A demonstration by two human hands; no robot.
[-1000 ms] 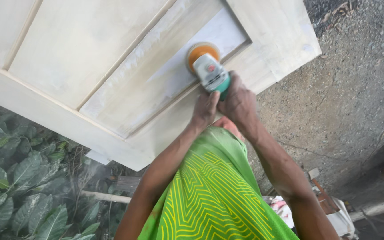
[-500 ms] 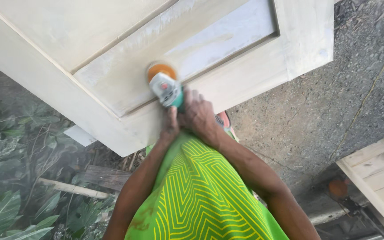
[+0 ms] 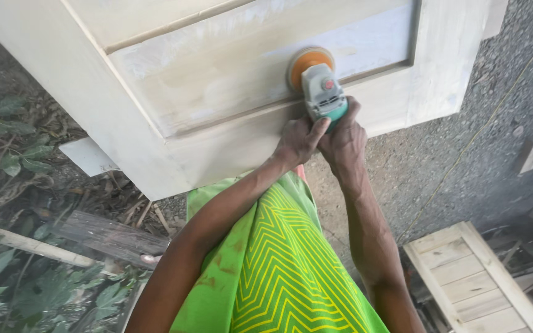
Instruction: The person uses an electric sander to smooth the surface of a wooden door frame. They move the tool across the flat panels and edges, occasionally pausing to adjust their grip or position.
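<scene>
Nearest the camera: green garment with yellow chevron pattern (image 3: 279, 271), filling the frame at 6 o'clock. Both forearms extend from it toward 12 o'clock.

Left hand (image 3: 298, 140): fingers wrapped around the rear of the sander body, closed grip. Right hand (image 3: 345, 139): just beside the left at its 3 o'clock, also clenched on the same tool body, thumb up along its side.

Grey-and-teal power sander (image 3: 322, 92): held by both hands, orange disc (image 3: 306, 61) at its 11 o'clock end, disc against the pale wooden door panel (image 3: 217, 80).

The panel spans the upper frame; dusty, whitish recessed field around the disc.

Further off: slatted wooden piece (image 3: 470, 271) at 4 o'clock on gravel ground (image 3: 482, 148); leafy plants (image 3: 7, 160) at 9 o'clock.
</scene>
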